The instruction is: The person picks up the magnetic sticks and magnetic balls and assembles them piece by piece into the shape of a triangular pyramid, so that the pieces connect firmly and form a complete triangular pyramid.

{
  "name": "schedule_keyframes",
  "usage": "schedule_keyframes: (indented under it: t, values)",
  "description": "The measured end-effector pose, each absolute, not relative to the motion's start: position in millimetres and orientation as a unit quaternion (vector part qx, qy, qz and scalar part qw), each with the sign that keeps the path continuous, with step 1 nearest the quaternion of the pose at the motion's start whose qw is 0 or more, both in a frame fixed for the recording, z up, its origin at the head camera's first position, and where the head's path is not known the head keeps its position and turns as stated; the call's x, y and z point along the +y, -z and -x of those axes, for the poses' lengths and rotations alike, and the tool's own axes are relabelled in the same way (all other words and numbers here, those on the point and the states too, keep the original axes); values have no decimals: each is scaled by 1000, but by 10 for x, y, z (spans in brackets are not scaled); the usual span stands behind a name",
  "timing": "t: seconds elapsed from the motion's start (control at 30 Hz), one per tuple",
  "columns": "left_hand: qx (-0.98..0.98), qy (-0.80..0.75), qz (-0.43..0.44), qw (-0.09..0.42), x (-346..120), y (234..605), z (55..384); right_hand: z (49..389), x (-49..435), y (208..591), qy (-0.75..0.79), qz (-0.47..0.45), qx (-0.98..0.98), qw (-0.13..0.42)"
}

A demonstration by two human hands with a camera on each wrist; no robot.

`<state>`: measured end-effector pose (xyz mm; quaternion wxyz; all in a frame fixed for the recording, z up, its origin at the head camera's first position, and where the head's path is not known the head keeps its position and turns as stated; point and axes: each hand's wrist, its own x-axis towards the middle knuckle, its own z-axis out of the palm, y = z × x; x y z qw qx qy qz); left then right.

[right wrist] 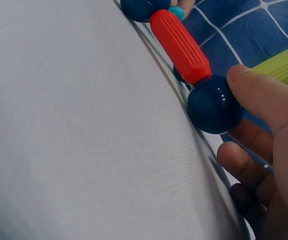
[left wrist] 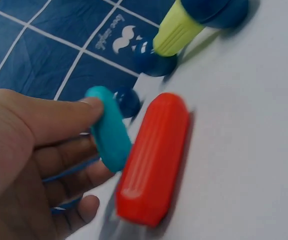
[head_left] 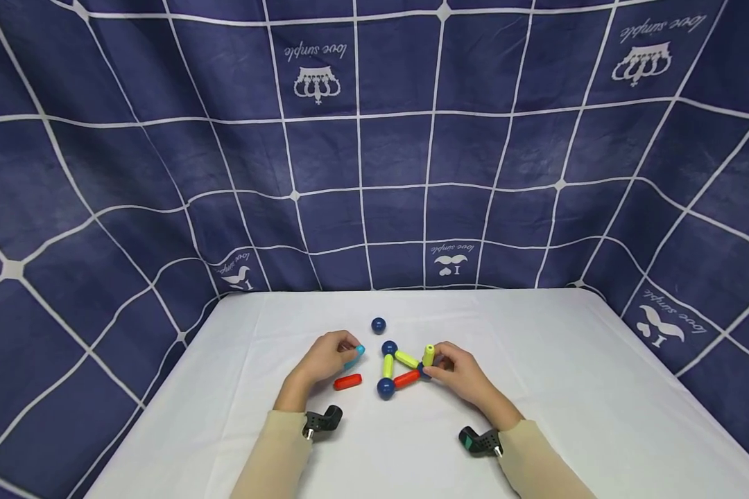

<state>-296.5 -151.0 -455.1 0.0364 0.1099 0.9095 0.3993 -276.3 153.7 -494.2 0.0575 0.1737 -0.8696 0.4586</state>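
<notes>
A light-blue rod (left wrist: pixel 110 131) is pinched between the thumb and fingers of my left hand (head_left: pixel 326 357). Just below that hand a loose red rod (head_left: pixel 347 382) lies on the table. To the right, a triangle joins three dark-blue balls with two yellow-green rods (head_left: pixel 388 366) and one red rod (head_left: pixel 406 378). My right hand (head_left: pixel 460 374) grips the triangle's right-hand ball (right wrist: pixel 215 104) with thumb and fingers. From that ball another yellow-green rod (head_left: pixel 428 355) stands upright. The triangle's near ball (head_left: pixel 385 388) and far ball (head_left: pixel 390 348) are untouched.
A loose dark-blue ball (head_left: pixel 379 325) sits beyond the triangle on the white tabletop (head_left: pixel 412 450). A navy curtain with white grid lines (head_left: pixel 393 152) rises along the table's back and sides. A black camera (head_left: pixel 332 418) is worn on each wrist.
</notes>
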Motion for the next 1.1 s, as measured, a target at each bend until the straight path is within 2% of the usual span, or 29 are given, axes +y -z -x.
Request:
schedule_keyframes:
  t: [0.33,0.8,1.1]
  values:
    - [871,-481,-97,-27,-1244,4586,3006,2758,1520,4937,-448,-170,-876,45]
    - [852,-511,-101,-52,-943,4559,3110,2741,1506,4885,-441,-180,-878,47]
    - [846,-522,-99,-33,-797,4494,3160,2758,1514,4905,-434,-195,-878,55]
